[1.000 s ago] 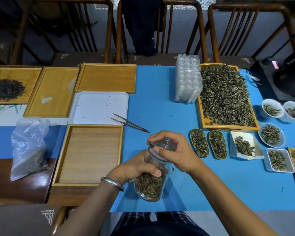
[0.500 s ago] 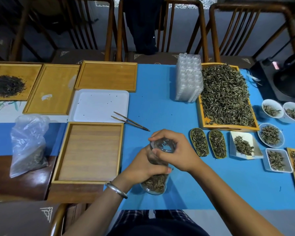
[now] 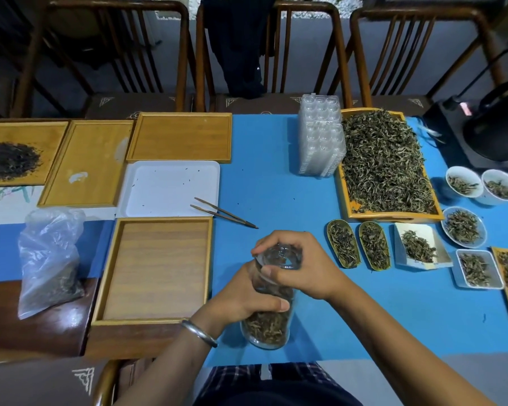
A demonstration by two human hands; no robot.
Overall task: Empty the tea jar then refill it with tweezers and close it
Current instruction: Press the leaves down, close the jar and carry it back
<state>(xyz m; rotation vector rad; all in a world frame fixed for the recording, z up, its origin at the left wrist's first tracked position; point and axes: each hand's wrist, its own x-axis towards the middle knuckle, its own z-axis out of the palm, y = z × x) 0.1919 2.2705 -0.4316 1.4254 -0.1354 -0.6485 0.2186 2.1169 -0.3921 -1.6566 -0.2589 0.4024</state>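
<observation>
A clear glass tea jar (image 3: pixel 266 329) stands on the blue cloth at the near edge, its lower part filled with dry tea leaves. My left hand (image 3: pixel 241 300) grips the jar's body from the left. My right hand (image 3: pixel 299 268) curls over the top and grips the clear glass lid (image 3: pixel 282 256). The lid sits on the jar's mouth. Brown tweezers (image 3: pixel 223 213) lie beyond the jar, resting partly on the white tray (image 3: pixel 165 189).
An empty wooden box tray (image 3: pixel 156 268) lies left of the jar. A large tray of tea leaves (image 3: pixel 384 168), two small scoops (image 3: pixel 358 244) and several small dishes of tea sit to the right. A plastic bag (image 3: pixel 50 259) and more wooden trays lie left.
The jar has been set more upright and slightly nearer the table's middle. Both hands keep their hold on jar and lid.
</observation>
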